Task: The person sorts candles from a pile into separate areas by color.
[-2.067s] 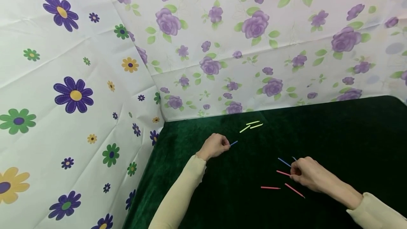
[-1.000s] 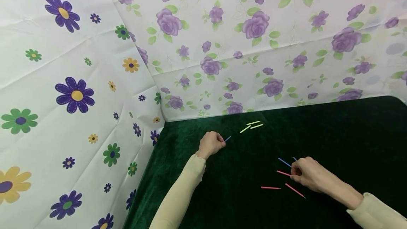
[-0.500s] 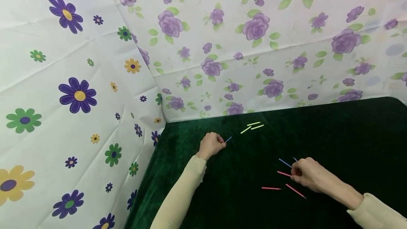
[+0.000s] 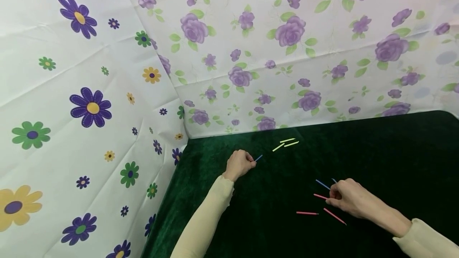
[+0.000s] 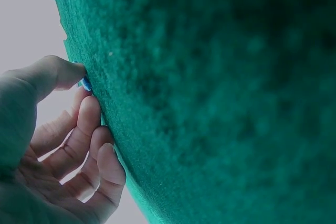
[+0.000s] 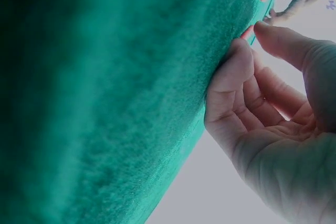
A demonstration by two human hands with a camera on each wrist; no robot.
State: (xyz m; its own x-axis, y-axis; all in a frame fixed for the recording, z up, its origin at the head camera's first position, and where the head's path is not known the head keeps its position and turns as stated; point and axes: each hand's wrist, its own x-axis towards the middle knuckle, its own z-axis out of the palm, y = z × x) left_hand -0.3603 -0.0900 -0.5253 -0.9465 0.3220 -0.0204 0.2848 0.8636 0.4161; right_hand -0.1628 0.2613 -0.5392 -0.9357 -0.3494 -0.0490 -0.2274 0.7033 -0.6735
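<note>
In the head view my left hand (image 4: pixel 239 165) pinches a thin blue candle (image 4: pixel 258 157) low over the green cloth. The left wrist view shows the blue candle's end (image 5: pixel 86 83) between thumb and fingertips. My right hand (image 4: pixel 353 198) rests on the cloth at the right, with thumb and index finger at the end of a pink candle (image 4: pixel 320 196). In the right wrist view, that pink candle (image 6: pixel 247 32) lies between those fingertips. Two other blue candles (image 4: pixel 322 184) lie just beyond the right hand, partly hidden by it.
Three yellow candles (image 4: pixel 285 144) lie together at the back of the green cloth (image 4: pixel 272 218). Two more pink candles, one flat (image 4: pixel 306 213) and one slanted (image 4: pixel 335 216), lie left of and below the right hand. Flowered sheets (image 4: pixel 229 51) enclose the back and left sides.
Between about two seconds and one second ago, my left hand shifted left with the blue candle, which turned to point more upward. Since then both hands have stayed nearly still; the view has drifted slightly.
</note>
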